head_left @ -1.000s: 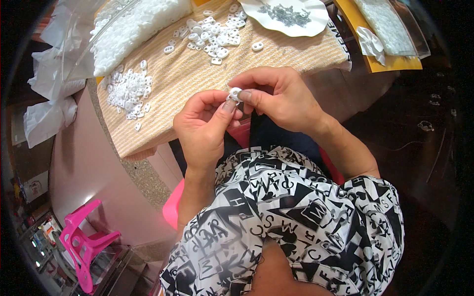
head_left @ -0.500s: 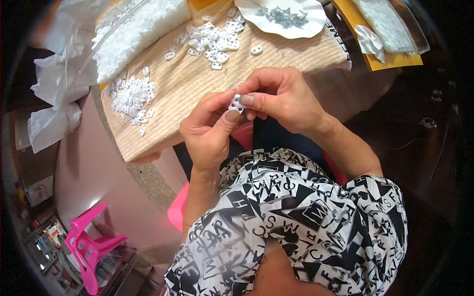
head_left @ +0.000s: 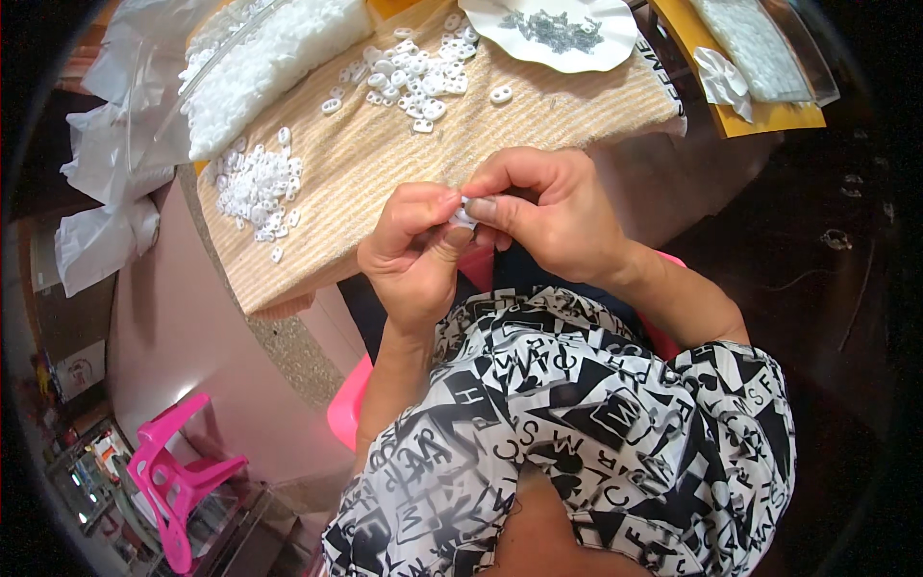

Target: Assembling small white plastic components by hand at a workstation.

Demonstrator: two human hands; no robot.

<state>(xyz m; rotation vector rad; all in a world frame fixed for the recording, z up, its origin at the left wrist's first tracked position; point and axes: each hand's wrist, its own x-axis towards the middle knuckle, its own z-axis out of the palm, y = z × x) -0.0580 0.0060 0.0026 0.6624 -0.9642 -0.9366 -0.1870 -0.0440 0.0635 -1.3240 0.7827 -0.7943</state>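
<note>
A small white plastic piece (head_left: 464, 215) is pinched between my two hands in front of the cloth's near edge. My left hand (head_left: 413, 252) grips it from the left, thumb and fingers closed. From the right, my right hand (head_left: 553, 212) presses on it with the thumb, the fingers curled behind. Most of the piece is covered by my fingertips. On the striped cloth (head_left: 356, 192) lie a pile of small white two-holed pieces (head_left: 258, 188) at left and a looser heap of similar oval pieces (head_left: 413, 79) farther back. One oval piece (head_left: 501, 94) lies apart.
A clear bag of white pieces (head_left: 279, 72) stands at the back left. A white wavy-edged plate (head_left: 534, 58) holds small grey metallic-looking parts. At far right are another filled bag (head_left: 755, 53) and crumpled white paper (head_left: 723, 82). A pink stool (head_left: 173, 481) stands lower left.
Both hands have shifted slightly toward me and my fingers have closed more over the white piece, hiding its holes. The piles look the same.
</note>
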